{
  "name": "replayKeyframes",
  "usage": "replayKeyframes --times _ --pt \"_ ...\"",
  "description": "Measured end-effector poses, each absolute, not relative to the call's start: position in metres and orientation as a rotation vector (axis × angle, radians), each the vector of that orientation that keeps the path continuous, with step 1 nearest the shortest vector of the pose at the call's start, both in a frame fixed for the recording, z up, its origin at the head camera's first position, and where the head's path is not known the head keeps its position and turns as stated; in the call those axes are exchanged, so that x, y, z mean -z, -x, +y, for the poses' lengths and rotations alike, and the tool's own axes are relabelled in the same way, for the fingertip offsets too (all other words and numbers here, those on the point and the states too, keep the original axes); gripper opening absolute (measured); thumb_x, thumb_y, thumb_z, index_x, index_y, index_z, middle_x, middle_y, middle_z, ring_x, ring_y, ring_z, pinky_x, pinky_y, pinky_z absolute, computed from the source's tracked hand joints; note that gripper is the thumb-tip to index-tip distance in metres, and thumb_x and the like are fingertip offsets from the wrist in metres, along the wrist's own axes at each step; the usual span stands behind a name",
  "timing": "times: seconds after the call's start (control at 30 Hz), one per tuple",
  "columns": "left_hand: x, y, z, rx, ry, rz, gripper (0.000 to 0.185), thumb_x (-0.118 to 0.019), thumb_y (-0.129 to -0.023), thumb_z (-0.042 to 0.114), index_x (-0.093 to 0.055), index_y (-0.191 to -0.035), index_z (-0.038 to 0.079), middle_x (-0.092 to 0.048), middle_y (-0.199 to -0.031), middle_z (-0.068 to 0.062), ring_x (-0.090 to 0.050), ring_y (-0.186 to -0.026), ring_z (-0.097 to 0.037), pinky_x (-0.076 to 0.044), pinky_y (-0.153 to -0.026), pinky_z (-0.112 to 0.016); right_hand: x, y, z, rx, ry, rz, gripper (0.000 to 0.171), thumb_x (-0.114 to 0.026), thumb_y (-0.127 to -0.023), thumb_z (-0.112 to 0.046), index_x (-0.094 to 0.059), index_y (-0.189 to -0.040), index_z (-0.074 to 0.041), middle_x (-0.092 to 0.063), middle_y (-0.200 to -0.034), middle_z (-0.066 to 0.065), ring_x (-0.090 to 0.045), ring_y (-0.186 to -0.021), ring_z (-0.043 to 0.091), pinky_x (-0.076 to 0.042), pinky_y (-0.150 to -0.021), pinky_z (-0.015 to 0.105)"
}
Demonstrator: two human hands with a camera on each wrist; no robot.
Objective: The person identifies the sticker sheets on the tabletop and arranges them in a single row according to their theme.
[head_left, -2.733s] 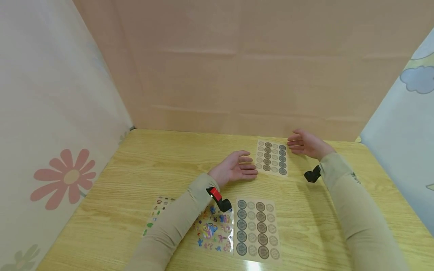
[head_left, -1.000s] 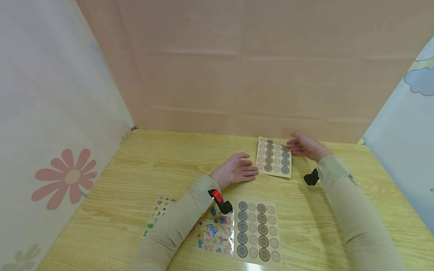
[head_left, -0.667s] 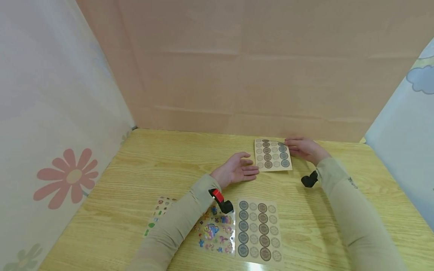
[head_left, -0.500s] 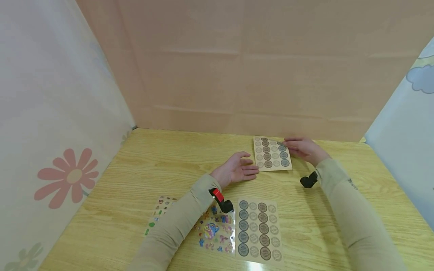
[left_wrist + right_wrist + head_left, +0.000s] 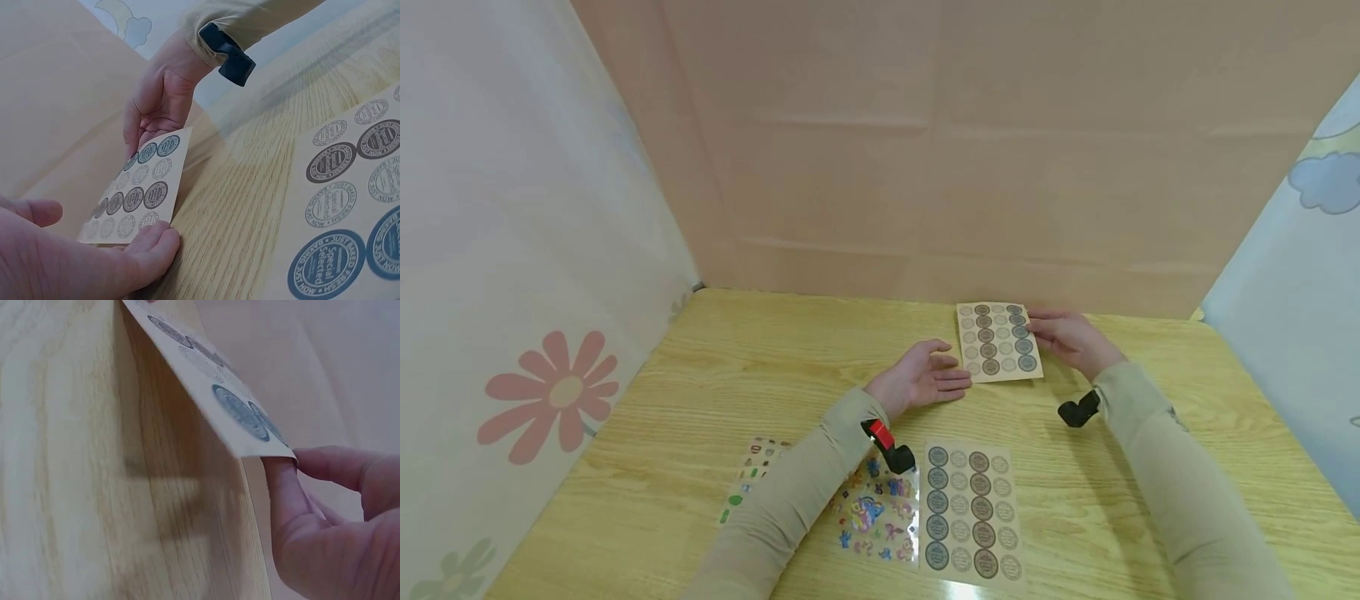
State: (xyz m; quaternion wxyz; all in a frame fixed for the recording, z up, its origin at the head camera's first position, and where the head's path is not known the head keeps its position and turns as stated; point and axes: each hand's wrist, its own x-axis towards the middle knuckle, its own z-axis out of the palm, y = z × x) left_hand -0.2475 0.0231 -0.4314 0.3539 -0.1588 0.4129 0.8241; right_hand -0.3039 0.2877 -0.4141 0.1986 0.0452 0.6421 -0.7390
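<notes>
A small tan sheet of round stickers (image 5: pixel 997 342) stands tilted near the table's far edge, its right side raised off the wood. My right hand (image 5: pixel 1067 340) pinches that right edge; in the right wrist view my fingertips (image 5: pixel 282 481) sit under the sheet's corner (image 5: pixel 212 394). My left hand (image 5: pixel 925 379) rests open on the table just left of the sheet, palm turned inward. In the left wrist view my left hand (image 5: pixel 81 262) lies beside the sheet's near corner (image 5: pixel 134 197), and my right hand (image 5: pixel 156 106) holds the far edge.
A larger sheet of round stickers (image 5: pixel 973 510) lies near the front edge, also seen in the left wrist view (image 5: pixel 350 206). A colourful cartoon sticker sheet (image 5: pixel 872 512) and another small sheet (image 5: pixel 748 471) lie partly under my left forearm. The wooden table (image 5: pixel 760 367) is walled by cloth screens.
My right hand has taken hold of the small sheet's right edge, lifted it off the table and drawn it slightly left and nearer. My left hand has stayed put.
</notes>
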Motion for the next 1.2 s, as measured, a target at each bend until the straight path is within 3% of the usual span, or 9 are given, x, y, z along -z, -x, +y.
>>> replayKeyframes --times 0.33,0.8,1.2 --pt "0.435 0.249 0.022 -2.125 0.37 1.067 0.058 -0.047 -0.098 0.027 -0.032 -0.142 -0.008 -0.046 -0.132 -0.032 -0.044 -0.125 -0.043 -0.038 -0.106 -0.049 0.413 0.29 0.286 1.857 -0.089 1.955 0.057 -0.042 -0.101 -0.002 -0.012 -0.146 0.013 -0.067 -0.089 -0.006 -0.066 -0.084 0.007 -0.056 -0.077 0.023" --pt "0.426 0.24 0.019 -2.131 0.224 1.2 0.045 -0.056 -0.096 0.019 -0.045 -0.133 -0.004 -0.046 -0.131 -0.032 -0.046 -0.122 -0.045 -0.04 -0.105 -0.05 0.395 0.258 0.296 1.986 -0.034 1.907 0.057 -0.045 -0.101 -0.004 -0.014 -0.147 0.01 -0.067 -0.094 -0.001 -0.067 -0.085 0.012 -0.058 -0.076 0.027" --pt "0.422 0.224 0.018 -2.089 0.01 1.283 0.037 -0.053 -0.098 0.011 -0.049 -0.132 -0.002 -0.059 -0.119 -0.018 -0.059 -0.108 -0.033 -0.05 -0.094 -0.046 0.396 0.223 0.284 2.072 0.06 1.771 0.034 -0.049 -0.099 -0.001 -0.036 -0.13 0.002 -0.069 -0.097 0.007 -0.069 -0.084 0.019 -0.059 -0.074 0.031"
